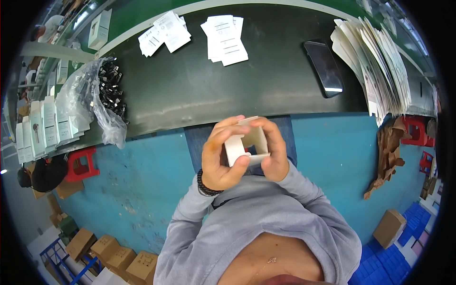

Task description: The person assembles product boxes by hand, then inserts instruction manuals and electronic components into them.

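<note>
A small white cardboard box [234, 151] is held above my lap, just off the table's near edge, its open end toward me with flaps standing out. My left hand [217, 159] is closed round the box's left side, thumb at the lower edge and fingers over the top. On the right side my right hand [278, 149] grips the same box between thumb and fingers. The inside shows only partly, with the fingers covering much of the walls.
The dark table [190, 90] carries paper leaflets [225, 40], a second leaflet pile [166, 32], a phone [324, 69] and a stack of flat cartons [375, 66]. At left lie a plastic bag [78, 92] of black cables [110, 88] and white boxes [47, 126]. Red stools [81, 164] stand below.
</note>
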Motion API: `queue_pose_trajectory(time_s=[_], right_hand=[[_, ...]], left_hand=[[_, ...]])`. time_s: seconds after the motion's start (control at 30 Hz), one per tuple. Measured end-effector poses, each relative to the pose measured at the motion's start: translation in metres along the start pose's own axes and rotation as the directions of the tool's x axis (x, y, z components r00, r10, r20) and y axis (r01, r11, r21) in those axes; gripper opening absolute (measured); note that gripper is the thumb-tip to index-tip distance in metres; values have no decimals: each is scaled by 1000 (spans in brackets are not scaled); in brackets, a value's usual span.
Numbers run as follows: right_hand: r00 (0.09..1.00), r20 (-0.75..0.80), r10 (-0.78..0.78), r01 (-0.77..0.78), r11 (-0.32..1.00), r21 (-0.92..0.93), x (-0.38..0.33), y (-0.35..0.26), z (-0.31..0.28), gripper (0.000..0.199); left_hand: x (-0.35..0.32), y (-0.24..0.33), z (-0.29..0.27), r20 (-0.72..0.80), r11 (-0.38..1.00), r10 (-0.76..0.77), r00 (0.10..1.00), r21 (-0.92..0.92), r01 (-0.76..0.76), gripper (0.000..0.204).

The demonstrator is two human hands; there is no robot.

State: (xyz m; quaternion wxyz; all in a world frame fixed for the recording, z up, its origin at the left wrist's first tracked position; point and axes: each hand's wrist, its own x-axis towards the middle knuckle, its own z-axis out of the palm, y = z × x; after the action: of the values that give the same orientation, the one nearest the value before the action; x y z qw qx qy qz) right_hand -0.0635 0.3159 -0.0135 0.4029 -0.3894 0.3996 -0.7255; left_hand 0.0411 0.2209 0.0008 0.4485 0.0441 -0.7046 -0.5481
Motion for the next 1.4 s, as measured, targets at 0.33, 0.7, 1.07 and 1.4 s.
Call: queue_pose_trajectory(time_s=[0.33,0.7,1.07,1.4], right_hand=[[962,-249,-114,148,981,124,-5,9,23,51],[966,-102,237,-239,971,-11,8,-13,12,15],[877,-52,477,-472,878,81,13,-13,18,35],[893,371,255,94,701,-707,6,1,13,96]], left_hand=[[0,1,9,-124,995,102,987,5,-102,54],[0,11,-12,110,926,153,982,332,-181,116],[-10,7,-16,93,906,149,984,385,-174,118],[-10,20,-47,-606,938,67,793,-232,-257,90]])
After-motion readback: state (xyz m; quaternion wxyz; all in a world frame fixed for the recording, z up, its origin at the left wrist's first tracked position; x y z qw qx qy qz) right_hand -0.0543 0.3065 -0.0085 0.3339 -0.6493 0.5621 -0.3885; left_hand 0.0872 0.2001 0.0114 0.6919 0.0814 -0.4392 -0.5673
